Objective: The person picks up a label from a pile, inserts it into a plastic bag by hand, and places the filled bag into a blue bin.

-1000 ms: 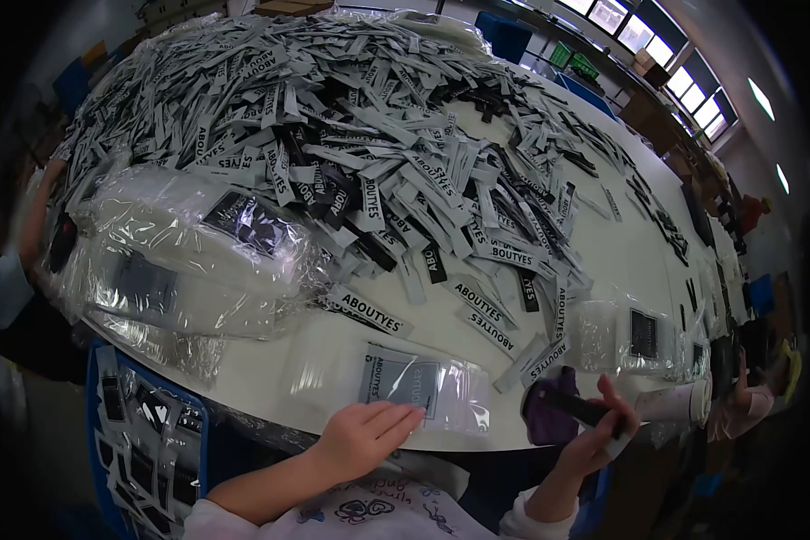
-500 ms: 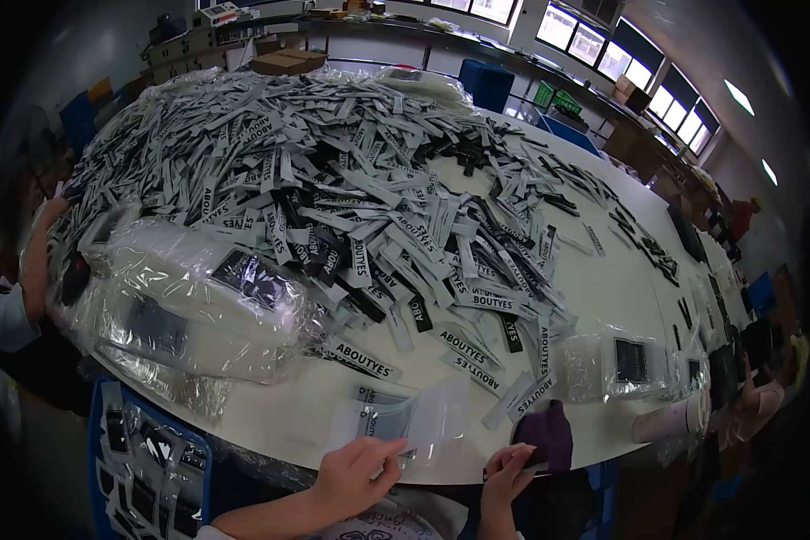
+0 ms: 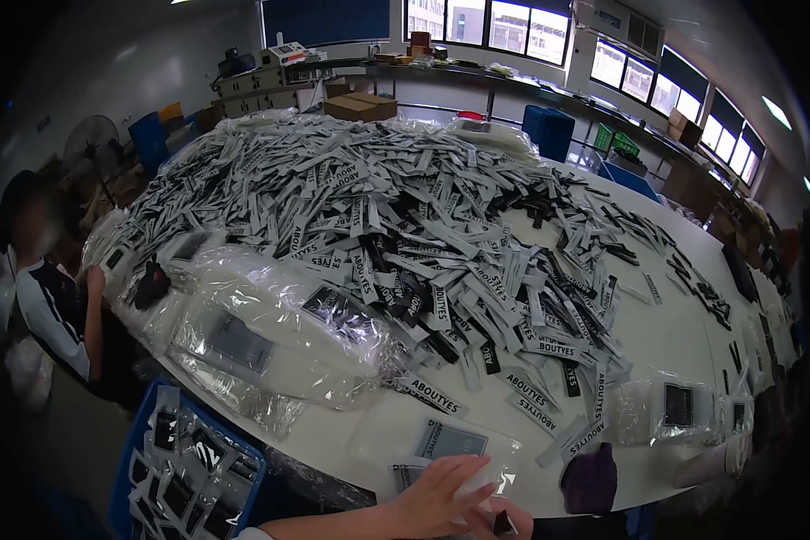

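Note:
My left hand is at the table's near edge, over a clear plastic bag with a grey printed panel. Its finger and thumb seem to pinch a translucent edge of the bag. Just below and to the right, my right hand is closed around a small dark piece, mostly hidden by the fingers. Part of another printed bag shows left of my left hand. A purple cloth item lies to the right of both hands. Strips lettered "ABOUTYES" lie beyond them.
A large heap of grey and black strips covers much of the white table. Clear bag stacks lie left and right. A blue crate of packed bags stands lower left. Another person is at the far left.
The view has shifted left and up, so the table appears lower and further right. My right hand has left the purple item's side and come close to my left hand at the bag.

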The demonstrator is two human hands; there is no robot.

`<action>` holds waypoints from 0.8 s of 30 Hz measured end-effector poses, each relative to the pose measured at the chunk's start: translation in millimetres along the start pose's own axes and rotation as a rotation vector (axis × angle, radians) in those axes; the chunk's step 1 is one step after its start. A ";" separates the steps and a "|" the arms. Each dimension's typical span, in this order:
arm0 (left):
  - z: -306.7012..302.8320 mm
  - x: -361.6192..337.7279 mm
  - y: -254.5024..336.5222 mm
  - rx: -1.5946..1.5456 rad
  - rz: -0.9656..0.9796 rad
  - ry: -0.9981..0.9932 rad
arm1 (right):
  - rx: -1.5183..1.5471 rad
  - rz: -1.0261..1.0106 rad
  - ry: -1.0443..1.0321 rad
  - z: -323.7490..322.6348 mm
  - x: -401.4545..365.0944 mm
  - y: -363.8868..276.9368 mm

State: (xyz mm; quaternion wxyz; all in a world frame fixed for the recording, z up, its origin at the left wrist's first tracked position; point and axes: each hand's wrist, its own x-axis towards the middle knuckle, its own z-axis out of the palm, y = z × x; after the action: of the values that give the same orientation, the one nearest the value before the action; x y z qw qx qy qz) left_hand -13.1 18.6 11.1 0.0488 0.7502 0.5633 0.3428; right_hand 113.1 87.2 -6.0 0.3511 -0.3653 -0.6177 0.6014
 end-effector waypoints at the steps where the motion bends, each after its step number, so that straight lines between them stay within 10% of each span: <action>1: -1.5 -1.2 -0.3 0.000 0.001 0.005 | -0.008 -0.029 -0.029 5.5 3.2 -3.0; 20: -27.4 -29.1 -3.8 -0.250 0.079 -0.009 | -0.246 -0.401 -0.375 -32.0 -21.6 -5.6; 24: -20.5 -33.7 -9.4 -0.041 -0.095 0.081 | 0.793 -0.448 0.098 -27.3 -24.2 -49.3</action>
State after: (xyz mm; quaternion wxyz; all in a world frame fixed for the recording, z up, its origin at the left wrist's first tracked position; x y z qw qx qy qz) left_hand -36.8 -14.0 7.0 0.0576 0.7071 0.5925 0.3817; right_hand 147.3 78.8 44.3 0.6140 -0.0880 -0.3865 0.6826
